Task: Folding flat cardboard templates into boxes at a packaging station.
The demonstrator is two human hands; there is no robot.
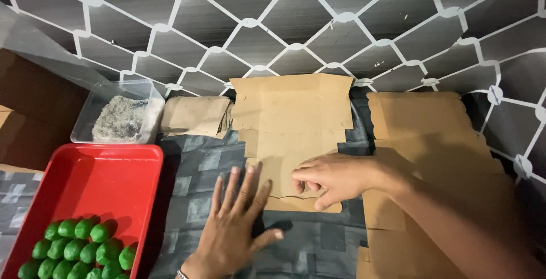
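Observation:
A flat, unfolded brown cardboard box blank (290,120) lies on the grey checked cloth in the middle. My left hand (233,222) rests flat, fingers spread, on the cloth at the blank's lower left corner, fingertips touching its edge. My right hand (335,179) comes in from the right and pinches the blank's lower flap with curled fingers.
A red tray (108,171) at the lower left holds several green balls (79,248). Behind it stands a clear tub (122,111) of grey-white flakes. A small cardboard piece (193,116) lies left of the blank, and a stack of cardboard blanks (421,125) lies at right.

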